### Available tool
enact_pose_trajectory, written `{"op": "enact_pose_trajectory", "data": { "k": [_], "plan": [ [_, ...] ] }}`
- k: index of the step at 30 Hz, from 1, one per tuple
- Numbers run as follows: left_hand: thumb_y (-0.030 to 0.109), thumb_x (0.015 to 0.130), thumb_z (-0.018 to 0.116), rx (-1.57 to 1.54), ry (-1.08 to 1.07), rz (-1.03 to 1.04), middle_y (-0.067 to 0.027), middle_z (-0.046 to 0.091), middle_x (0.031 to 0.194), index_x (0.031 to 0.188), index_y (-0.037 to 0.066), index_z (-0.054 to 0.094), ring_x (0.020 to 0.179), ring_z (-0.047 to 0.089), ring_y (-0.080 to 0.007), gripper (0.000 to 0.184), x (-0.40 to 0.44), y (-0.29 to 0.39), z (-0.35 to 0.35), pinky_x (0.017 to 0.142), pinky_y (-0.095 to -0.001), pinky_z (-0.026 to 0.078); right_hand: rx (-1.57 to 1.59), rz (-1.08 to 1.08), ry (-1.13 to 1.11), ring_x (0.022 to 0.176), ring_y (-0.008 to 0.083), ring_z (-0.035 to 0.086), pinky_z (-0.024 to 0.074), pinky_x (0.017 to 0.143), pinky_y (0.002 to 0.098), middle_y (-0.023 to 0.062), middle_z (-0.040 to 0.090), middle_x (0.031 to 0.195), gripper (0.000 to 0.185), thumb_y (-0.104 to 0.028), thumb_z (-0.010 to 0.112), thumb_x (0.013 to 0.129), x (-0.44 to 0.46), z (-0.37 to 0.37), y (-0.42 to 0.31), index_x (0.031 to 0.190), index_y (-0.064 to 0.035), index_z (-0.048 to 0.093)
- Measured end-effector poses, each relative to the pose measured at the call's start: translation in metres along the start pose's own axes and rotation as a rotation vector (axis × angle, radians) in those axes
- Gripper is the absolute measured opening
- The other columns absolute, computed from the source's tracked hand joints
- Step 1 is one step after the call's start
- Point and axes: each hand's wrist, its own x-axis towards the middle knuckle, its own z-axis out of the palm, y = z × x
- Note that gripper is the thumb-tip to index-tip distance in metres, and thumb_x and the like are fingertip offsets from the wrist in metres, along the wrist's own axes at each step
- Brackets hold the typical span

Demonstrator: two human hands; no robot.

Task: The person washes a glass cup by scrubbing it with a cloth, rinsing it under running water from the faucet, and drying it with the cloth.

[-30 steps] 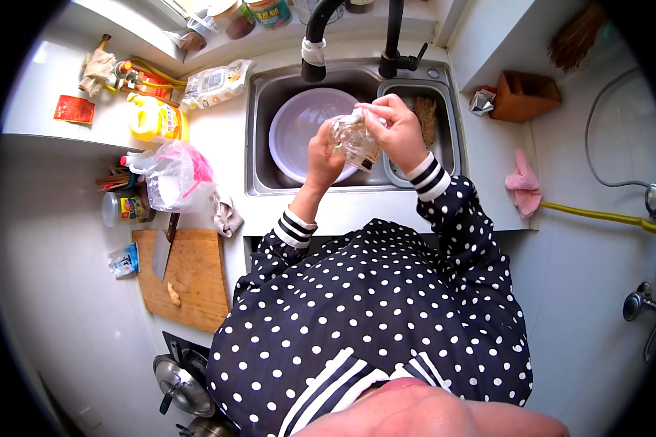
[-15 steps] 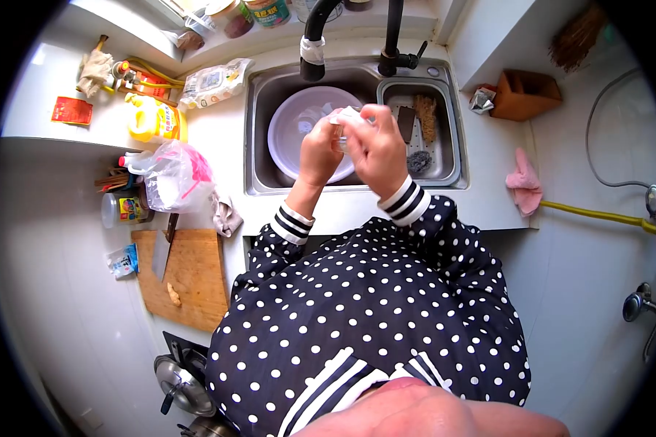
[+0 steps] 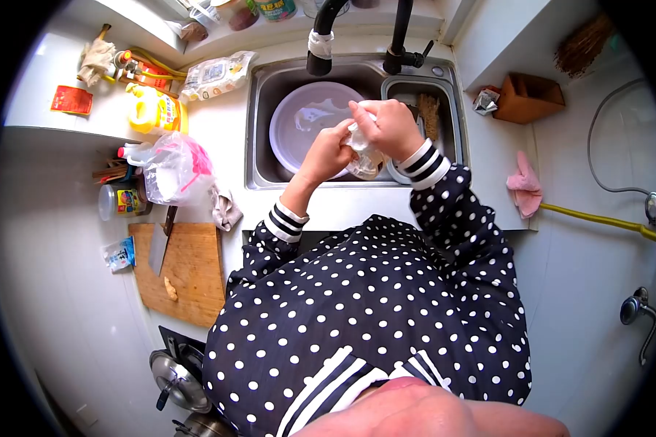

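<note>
While we look down on the work, the left hand (image 3: 329, 151) has its fingers curled in and its thumb pressed to a crumpled white wad (image 3: 357, 138) of cloth or paper, pinching it. The right hand (image 3: 391, 130) is bent over the wad's far right side with its fingers folded under; we cannot tell exactly what they grip. Just below the wad, between the hands, we see a small clear glass vessel (image 3: 366, 165), partly covered by the fingers, above the near side of a double-bowled stainless-steel sink (image 3: 254, 142). In the left bowl sits a round, pale lilac plastic basin (image 3: 275, 135) with white glare inside; in the right bowl, we see a tan, rough-textured scrubber (image 3: 429, 116). A black curved faucet (image 3: 326, 22) stands at the far side. To the near left we find a rectangular wooden cutting board (image 3: 197, 269), bearing a broad-bladed cleaver (image 3: 158, 249) with a dark handle and a knobbly beige root (image 3: 170, 289). A crumpled pink cloth (image 3: 524, 188) lies on the right.
</note>
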Motion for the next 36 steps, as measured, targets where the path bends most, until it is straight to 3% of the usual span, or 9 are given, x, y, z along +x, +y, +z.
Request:
{"op": "enact_pose_trajectory", "data": {
  "k": [6, 11, 14, 20, 25, 29, 31, 33, 36],
  "plan": [
    [0.003, 0.081, 0.05, -0.723, -0.148, -0.182, -0.0053, 0.06, 0.092, 0.105, -0.001, 0.054, 0.08, 0.057, -0.0109, 0.025, -0.007, -0.001, 0.015, 0.072, -0.0244, 0.047, 0.988, 0.229, -0.313, 0.082, 0.0101, 0.053, 0.0437, 0.073, 0.0264, 0.0031, 0.058, 0.087, 0.035, -0.035, 0.048, 0.091, -0.002, -0.001, 0.036, 0.092, -0.003, 0.06],
    [0.002, 0.084, 0.046, -0.903, -0.006, -0.316, -0.0088, 0.059, 0.094, 0.108, -0.001, 0.051, 0.079, 0.06, -0.0158, 0.025, -0.008, -0.006, 0.023, 0.068, -0.029, 0.052, 0.193, 0.116, 0.157, 0.08, 0.0211, 0.058, 0.0447, 0.073, 0.0279, 0.0107, 0.06, 0.089, 0.018, -0.02, 0.058, 0.083, -0.013, -0.012, 0.032, 0.09, -0.004, 0.064],
    [-0.001, 0.086, 0.042, -1.03, 0.092, -0.364, -0.0122, 0.059, 0.097, 0.109, -0.001, 0.049, 0.083, 0.062, -0.0236, 0.024, -0.002, 0.012, 0.017, 0.068, -0.0388, 0.056, 0.18, 0.075, 0.304, 0.084, 0.0246, 0.056, 0.0432, 0.076, 0.0312, 0.0108, 0.06, 0.091, 0.016, -0.015, 0.057, 0.082, -0.013, -0.011, 0.013, 0.094, -0.0059, 0.063],
    [0.001, 0.086, 0.043, -1.154, 0.19, -0.472, -0.0094, 0.058, 0.103, 0.108, 0.004, 0.053, 0.087, 0.06, -0.0206, 0.025, -0.006, 0.0, 0.023, 0.069, -0.0326, 0.054, -0.195, -0.22, 0.384, 0.089, 0.0249, 0.048, 0.0392, 0.084, 0.0316, 0.0027, 0.062, 0.105, 0.033, -0.002, 0.056, 0.074, -0.048, 0.014, -0.011, 0.105, -0.0117, 0.062],
    [0.003, 0.086, 0.043, -1.354, 0.21, -0.655, -0.0066, 0.059, 0.097, 0.107, 0.005, 0.052, 0.084, 0.059, -0.0163, 0.022, -0.009, -0.006, 0.038, 0.069, -0.0265, 0.051, -0.189, -0.251, 0.364, 0.105, 0.026, 0.049, 0.0377, 0.092, 0.0322, 0.0048, 0.059, 0.111, 0.034, -0.002, 0.054, 0.077, -0.05, 0.027, -0.007, 0.109, -0.0101, 0.059],
    [0.005, 0.089, 0.044, -1.762, -0.002, -0.557, -0.0113, 0.058, 0.094, 0.105, 0.0, 0.05, 0.08, 0.061, -0.018, 0.018, -0.016, -0.041, 0.047, 0.066, -0.0277, 0.055, 0.427, 0.126, 0.349, 0.103, 0.0287, 0.055, 0.0431, 0.089, 0.0366, 0.0137, 0.058, 0.109, 0.03, -0.002, 0.049, 0.081, -0.036, 0.031, 0.014, 0.109, -0.0052, 0.057],
    [0.004, 0.088, 0.045, -1.717, 0.233, -0.681, -0.0138, 0.057, 0.093, 0.104, -0.001, 0.049, 0.081, 0.061, -0.0196, 0.018, -0.008, -0.032, 0.043, 0.066, -0.0268, 0.055, 0.175, -0.124, 0.425, 0.106, 0.0293, 0.053, 0.0411, 0.092, 0.037, 0.0137, 0.057, 0.111, 0.03, -0.001, 0.049, 0.081, -0.052, 0.05, 0.008, 0.11, -0.0061, 0.058],
    [0.007, 0.087, 0.046, -1.805, 0.073, -0.332, -0.0134, 0.057, 0.103, 0.105, -0.004, 0.05, 0.086, 0.06, -0.0216, 0.022, -0.011, -0.008, 0.042, 0.077, -0.0308, 0.052, -0.002, -0.181, 0.296, 0.111, 0.03, 0.049, 0.037, 0.096, 0.0384, 0.0112, 0.056, 0.114, 0.03, -0.004, 0.05, 0.081, -0.061, 0.059, -0.008, 0.108, -0.0083, 0.059],
    [0.007, 0.087, 0.046, -1.483, 0.259, -0.807, -0.0117, 0.059, 0.094, 0.106, -0.005, 0.05, 0.086, 0.06, -0.0212, 0.022, -0.011, -0.04, 0.056, 0.076, -0.0334, 0.052, 0.153, -0.027, 0.345, 0.108, 0.0289, 0.051, 0.0398, 0.092, 0.0354, 0.0118, 0.058, 0.11, 0.023, -0.012, 0.047, 0.085, -0.029, 0.055, 0.013, 0.103, -0.0055, 0.059]
  ]
}}
